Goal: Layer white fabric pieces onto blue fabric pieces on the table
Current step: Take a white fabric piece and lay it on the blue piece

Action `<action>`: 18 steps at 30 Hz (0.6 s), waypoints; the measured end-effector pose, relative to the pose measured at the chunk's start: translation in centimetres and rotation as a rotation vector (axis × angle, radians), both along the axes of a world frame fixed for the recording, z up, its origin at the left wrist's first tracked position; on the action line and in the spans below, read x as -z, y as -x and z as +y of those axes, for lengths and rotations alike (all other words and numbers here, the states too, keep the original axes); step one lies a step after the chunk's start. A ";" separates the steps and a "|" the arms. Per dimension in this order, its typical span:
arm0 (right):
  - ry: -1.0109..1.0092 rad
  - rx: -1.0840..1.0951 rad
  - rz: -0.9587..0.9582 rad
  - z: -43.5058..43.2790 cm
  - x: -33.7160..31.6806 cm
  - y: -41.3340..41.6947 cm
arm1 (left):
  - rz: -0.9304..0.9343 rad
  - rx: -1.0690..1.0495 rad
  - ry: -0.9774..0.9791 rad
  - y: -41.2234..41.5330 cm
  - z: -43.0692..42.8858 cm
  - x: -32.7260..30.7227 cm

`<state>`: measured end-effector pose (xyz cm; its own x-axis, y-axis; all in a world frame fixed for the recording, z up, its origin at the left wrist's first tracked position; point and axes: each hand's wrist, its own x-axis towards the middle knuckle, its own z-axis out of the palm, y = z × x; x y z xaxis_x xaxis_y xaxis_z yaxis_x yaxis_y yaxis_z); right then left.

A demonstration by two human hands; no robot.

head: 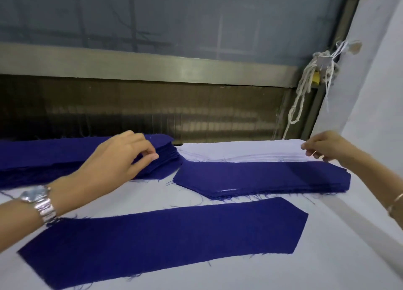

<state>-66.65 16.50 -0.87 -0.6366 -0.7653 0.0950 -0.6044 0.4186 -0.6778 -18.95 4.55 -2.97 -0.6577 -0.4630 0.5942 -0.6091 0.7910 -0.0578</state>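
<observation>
Middle left of the frame: the left hand, grip nearly closed, pinches the top layers of a blue stack at its pointed end. Middle right: the right hand pinches a corner of the white stack in a narrow grip. A single blue piece lies bare on the desk, lower centre; the next move likely calls for peeling off one white sheet and aligning it there.

bare forearms; silver metal watch on left wrist, thin bangle on right, ring.
</observation>
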 end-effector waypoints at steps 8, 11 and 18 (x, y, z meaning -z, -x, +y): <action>0.068 0.244 0.225 -3.5 2.7 4.3 | -0.218 -0.024 0.126 9.2 -5.2 0.2; 0.010 0.276 0.289 -4.8 3.4 4.9 | -0.321 -0.101 0.141 11.4 -6.3 0.2; -0.111 0.295 0.439 -7.1 4.5 6.2 | -0.381 -0.161 0.054 13.7 -7.9 0.4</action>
